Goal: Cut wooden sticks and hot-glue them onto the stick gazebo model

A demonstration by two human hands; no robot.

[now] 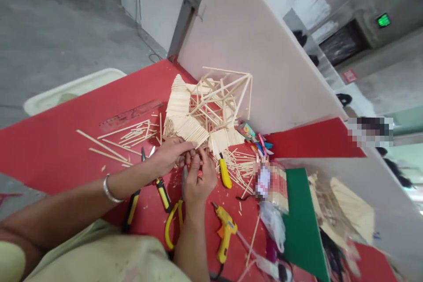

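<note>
My left hand [173, 156] is at the near edge of a wooden stick structure [188, 130], its thumb stretched along the edge and its fingers curled. Close beside it, my right hand [200, 180] has thumb and fingers pinched together. What either hand holds is too small or hidden to tell. The structure has fan-like panels of thin sticks laid side by side, with an open stick frame [224, 94] rising behind. Yellow-handled pliers [170, 224] lie partly under my right wrist. Black-and-yellow-handled pliers [163, 194] lie below my left wrist.
A yellow utility knife [225, 172] and a yellow glue gun [226, 233] lie to the right. Loose sticks [132, 135] and a clear ruler [130, 114] are on the left of the red table [59, 154]. A plastic bag [272, 224] lies beside a green board [302, 220]. A white partition [238, 22] stands behind.
</note>
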